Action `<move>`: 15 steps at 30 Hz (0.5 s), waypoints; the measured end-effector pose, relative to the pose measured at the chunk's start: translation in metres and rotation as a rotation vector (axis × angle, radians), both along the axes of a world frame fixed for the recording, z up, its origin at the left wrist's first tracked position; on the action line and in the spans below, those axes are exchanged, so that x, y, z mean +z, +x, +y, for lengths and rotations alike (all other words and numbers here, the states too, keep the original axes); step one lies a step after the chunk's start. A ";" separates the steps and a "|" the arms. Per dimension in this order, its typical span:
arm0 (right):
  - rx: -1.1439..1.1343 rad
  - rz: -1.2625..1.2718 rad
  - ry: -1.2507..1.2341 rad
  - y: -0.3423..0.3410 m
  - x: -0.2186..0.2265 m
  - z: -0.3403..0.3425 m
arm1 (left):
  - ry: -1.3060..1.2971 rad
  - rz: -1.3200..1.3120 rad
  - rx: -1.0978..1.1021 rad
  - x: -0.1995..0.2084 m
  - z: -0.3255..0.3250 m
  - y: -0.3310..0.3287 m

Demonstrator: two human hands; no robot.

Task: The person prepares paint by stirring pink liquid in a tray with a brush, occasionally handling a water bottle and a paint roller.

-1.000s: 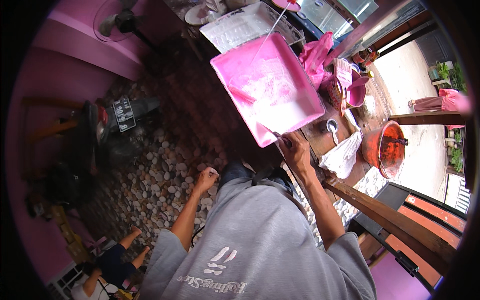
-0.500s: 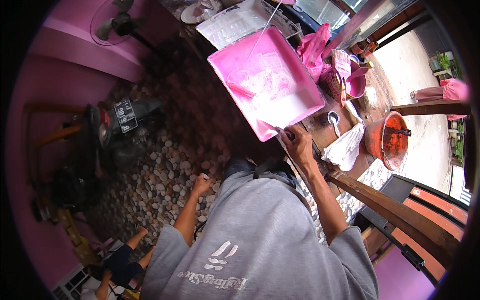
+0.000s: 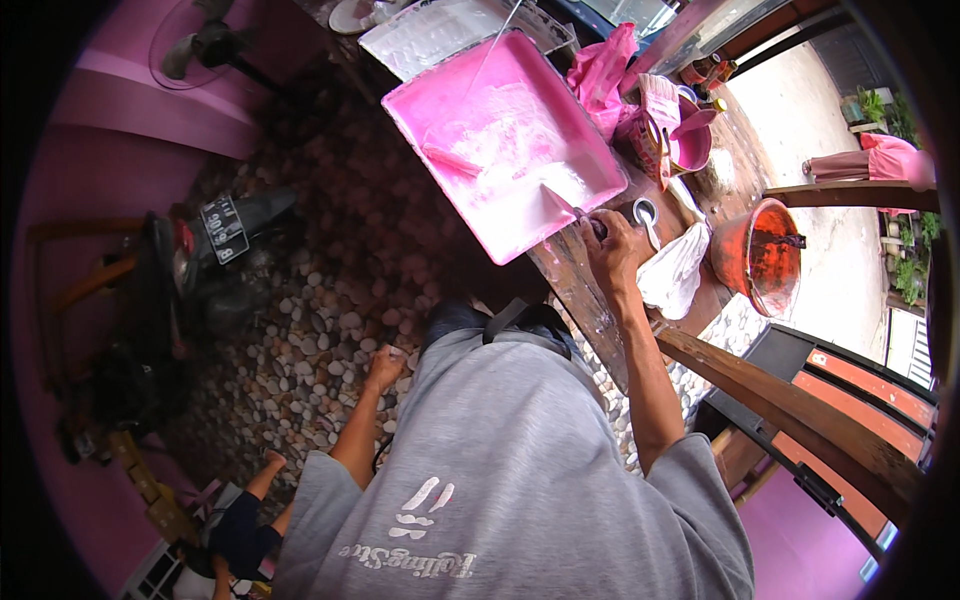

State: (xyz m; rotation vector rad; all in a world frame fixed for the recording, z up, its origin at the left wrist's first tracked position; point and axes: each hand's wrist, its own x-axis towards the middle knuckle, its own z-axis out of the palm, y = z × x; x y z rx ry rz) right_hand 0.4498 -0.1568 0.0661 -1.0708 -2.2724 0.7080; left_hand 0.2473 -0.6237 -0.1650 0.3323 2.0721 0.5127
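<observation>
My right hand (image 3: 617,245) is closed around the dark handle of a putty knife (image 3: 560,201). Its triangular blade reaches over the right-hand rim of a shallow pink tray (image 3: 402,103). Pink and white paste or powder is smeared across the tray floor, where a flat pink piece (image 3: 452,160) lies toward the left side. Low beside my body hangs my left hand (image 3: 385,368), fingers curled in; whether anything small is in them is hidden.
A wooden table (image 3: 600,335) carries a white tray (image 3: 425,42), pink bag (image 3: 603,75), paint bucket (image 3: 692,150), small cup (image 3: 645,210), white cloth (image 3: 675,270) and orange bucket (image 3: 765,260). Left stand a motorcycle (image 3: 225,240) and fan (image 3: 212,45). Another person (image 3: 245,530) is lower left.
The putty knife has moved from the tray's near corner rightward along its rim, in my right hand. My left hand stays low and curled. The whole view has shifted slightly.
</observation>
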 end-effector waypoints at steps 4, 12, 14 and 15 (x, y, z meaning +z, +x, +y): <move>-0.051 -0.021 0.008 0.006 -0.001 0.013 | -0.038 0.018 -0.015 0.009 0.008 0.001; -0.063 -0.144 0.055 0.008 0.012 0.029 | 0.010 -0.023 0.030 0.020 0.008 0.003; -0.081 -0.155 0.172 0.006 0.012 0.034 | 0.000 -0.009 0.029 0.015 0.002 0.003; -0.081 -0.156 0.172 0.007 0.009 0.038 | -0.008 0.002 0.018 0.014 0.002 0.004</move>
